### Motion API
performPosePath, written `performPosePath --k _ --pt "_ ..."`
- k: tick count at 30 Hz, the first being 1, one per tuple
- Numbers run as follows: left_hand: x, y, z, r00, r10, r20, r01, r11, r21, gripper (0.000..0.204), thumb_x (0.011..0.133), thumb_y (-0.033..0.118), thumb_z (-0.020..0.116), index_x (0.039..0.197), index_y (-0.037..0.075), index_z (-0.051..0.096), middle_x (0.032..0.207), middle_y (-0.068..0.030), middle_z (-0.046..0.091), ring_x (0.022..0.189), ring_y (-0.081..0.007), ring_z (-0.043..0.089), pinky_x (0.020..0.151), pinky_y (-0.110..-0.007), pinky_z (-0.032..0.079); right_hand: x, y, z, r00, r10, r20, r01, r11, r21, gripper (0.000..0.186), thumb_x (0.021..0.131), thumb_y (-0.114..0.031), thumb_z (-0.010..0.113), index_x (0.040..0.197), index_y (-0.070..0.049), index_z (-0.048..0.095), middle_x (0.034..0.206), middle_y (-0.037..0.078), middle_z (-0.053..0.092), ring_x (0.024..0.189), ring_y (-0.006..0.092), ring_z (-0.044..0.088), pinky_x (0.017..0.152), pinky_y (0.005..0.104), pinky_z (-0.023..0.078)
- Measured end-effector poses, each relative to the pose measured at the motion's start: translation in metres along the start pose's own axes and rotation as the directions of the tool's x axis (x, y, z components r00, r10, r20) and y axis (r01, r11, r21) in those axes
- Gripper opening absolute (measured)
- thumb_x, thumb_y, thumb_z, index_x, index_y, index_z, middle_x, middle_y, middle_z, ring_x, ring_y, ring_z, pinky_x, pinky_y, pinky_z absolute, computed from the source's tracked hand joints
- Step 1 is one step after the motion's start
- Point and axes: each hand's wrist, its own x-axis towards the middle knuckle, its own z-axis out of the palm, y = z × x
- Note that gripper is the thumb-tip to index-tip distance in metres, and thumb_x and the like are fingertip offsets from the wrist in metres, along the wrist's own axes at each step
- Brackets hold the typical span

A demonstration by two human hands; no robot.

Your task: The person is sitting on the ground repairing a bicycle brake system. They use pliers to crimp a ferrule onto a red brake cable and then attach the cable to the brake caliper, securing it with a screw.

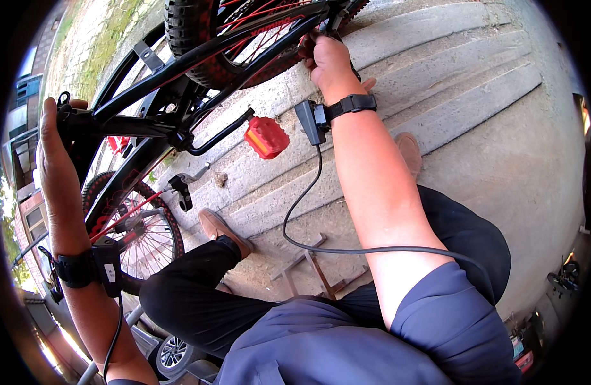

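A black bicycle with red trim lies tilted across the upper left, its black frame (138, 127) close to me. My left hand (59, 170) is around the frame's end by a small clamp, one finger stretched along it and another fingertip showing behind. At the top, my right hand (330, 61) has its fingers curled on a dark part where the frame tubes meet beside a wheel. That part is mostly hidden by the hand. Below the frame, a red pedal (266, 138) sits on its black crank arm (221, 136). A brake lever (187, 183) hangs on a red cable.
One knobby tyre (183, 42) is at the top, and a spoked wheel (141, 237) stands at lower left. Beneath are rough concrete steps (462, 99). A small metal frame (318, 273) lies between my legs. Black cables run from the wrist-worn devices (312, 122) along my arms.
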Motion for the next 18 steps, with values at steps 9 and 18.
performPosePath --k 9,18 --pt "0.003 -0.003 -0.007 0.998 -0.005 0.067 0.005 1.0 0.004 0.058 0.1 0.051 0.043 0.116 0.0 0.064 0.093 -0.0115 0.069 0.09 -0.0151 0.066 0.094 -0.025 0.046 -0.003 -0.003 0.001 0.999 0.041 -0.024 -0.04 0.999 0.035 0.01 0.091 -0.013 0.057 0.099 -0.01 0.062 0.079 0.003 0.062 0.062 0.0175 0.063 0.048 0.0263 0.035" --pt "0.008 -0.007 -0.01 0.996 -0.005 0.092 0.008 1.0 -0.026 0.056 0.101 0.05 0.041 0.112 0.0 0.066 0.091 -0.0093 0.069 0.085 -0.0125 0.064 0.088 -0.022 0.047 0.002 0.001 -0.006 0.999 -0.031 -0.012 0.032 0.998 0.061 0.009 0.091 -0.017 0.057 0.097 -0.01 0.059 0.081 0.002 0.06 0.062 0.016 0.062 0.047 0.0256 0.035"
